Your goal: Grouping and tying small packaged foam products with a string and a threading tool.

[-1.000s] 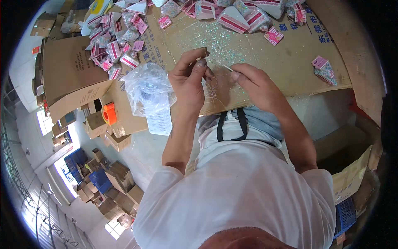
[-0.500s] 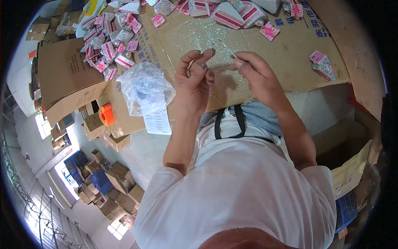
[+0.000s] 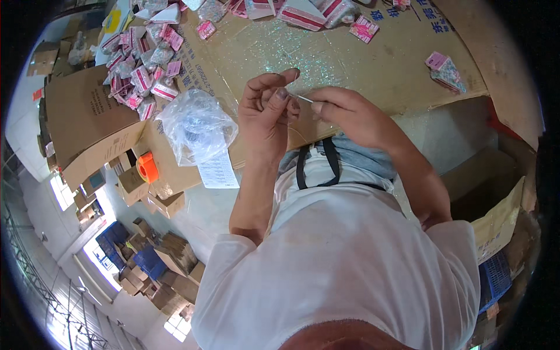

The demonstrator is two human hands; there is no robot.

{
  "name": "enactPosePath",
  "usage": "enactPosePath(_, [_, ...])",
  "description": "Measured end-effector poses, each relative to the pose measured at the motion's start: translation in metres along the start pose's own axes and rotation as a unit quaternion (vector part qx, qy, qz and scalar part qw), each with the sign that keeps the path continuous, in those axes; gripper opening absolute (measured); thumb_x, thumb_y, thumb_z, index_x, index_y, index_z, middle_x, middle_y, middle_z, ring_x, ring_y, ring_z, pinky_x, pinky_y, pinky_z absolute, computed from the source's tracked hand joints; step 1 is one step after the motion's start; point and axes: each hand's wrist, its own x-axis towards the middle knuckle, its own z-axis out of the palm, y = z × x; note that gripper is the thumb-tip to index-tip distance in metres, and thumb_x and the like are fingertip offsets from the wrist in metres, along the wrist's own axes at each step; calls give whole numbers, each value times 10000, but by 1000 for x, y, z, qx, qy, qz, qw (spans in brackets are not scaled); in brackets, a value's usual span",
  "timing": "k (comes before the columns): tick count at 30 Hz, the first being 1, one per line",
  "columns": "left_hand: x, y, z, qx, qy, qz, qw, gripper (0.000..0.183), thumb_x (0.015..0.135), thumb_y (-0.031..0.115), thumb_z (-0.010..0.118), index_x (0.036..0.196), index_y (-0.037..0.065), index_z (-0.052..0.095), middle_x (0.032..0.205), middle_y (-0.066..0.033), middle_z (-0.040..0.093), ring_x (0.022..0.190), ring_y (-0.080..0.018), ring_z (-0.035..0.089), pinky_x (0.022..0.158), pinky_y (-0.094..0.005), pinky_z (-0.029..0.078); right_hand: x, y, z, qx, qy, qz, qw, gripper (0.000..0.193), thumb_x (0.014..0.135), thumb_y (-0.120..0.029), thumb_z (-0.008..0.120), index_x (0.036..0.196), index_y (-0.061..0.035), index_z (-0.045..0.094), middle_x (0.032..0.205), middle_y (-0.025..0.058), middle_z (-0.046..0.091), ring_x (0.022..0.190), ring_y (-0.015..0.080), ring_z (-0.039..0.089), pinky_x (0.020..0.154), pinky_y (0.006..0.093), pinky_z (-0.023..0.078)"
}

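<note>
White stick (image 3: 301, 98), one, between two bare hands (image 3: 263, 114) (image 3: 359, 119)

Whitish rod (image 3: 301, 98), pink-and-white packets (image 3: 141, 79), brown cardboard (image 3: 373, 76) with blue print (image 3: 438, 27), orange ring (image 3: 152, 167), white shirt (image 3: 344, 251)

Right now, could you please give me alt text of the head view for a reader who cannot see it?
A person's right hand holds a thin pale stick close to the left hand above a glitter-strewn cardboard sheet. Pink-tagged packets are heaped at the upper left near a crumpled clear plastic bag.
</note>
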Motion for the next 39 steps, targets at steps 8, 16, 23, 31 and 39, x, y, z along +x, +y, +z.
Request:
enactPosePath(8, [-8,-4,1,107,-7,38,994,255,924,-29,634,1167,-12,559,1221,-228,660,696,-134,648,615,-248,548,-3,-7,-5,1,-18,-8,1000,291,1011,-175,568,1197,43,619,1046,118,644,965,182,622,871,314,498])
enactPosePath(16, [-10,-4,3,152,7,54,987,344,912,-74,608,1239,-21,517,1211,-240,660,706,-130,656,625,-242,551,-3,-5,-4,-31,-13,-4,999,284,1012,-172,559,1198,33,622,1054,125,659,991,191,622,887,324,492])
enactPosePath(23, [-12,-2,4,194,-8,57,979,365,916,-92,588,1269,-33,516,1207,-224,665,695,-113,637,625,-233,540,-3,-5,1,-64,-5,-14,998,262,997,-221,553,1138,-15,633,1046,194,666,989,368,641,868,413,496])
enactPosePath(31, [-17,2,-1,241,-24,5,970,213,906,-116,562,1089,-63,657,1159,-157,679,701,-94,617,613,-224,518,-6,-5,-4,-134,-27,-55,989,270,975,-197,551,1146,-5,633,1045,217,665,1005,414,631,856,460,496])
enactPosePath(39, [-17,16,-9,354,-62,20,933,236,862,-131,626,1080,-60,679,1043,-107,672,761,-127,666,650,-247,550,-12,-24,-13,-174,-63,23,982,265,986,-168,556,1148,22,645,981,167,678,927,313,648,825,390,486])
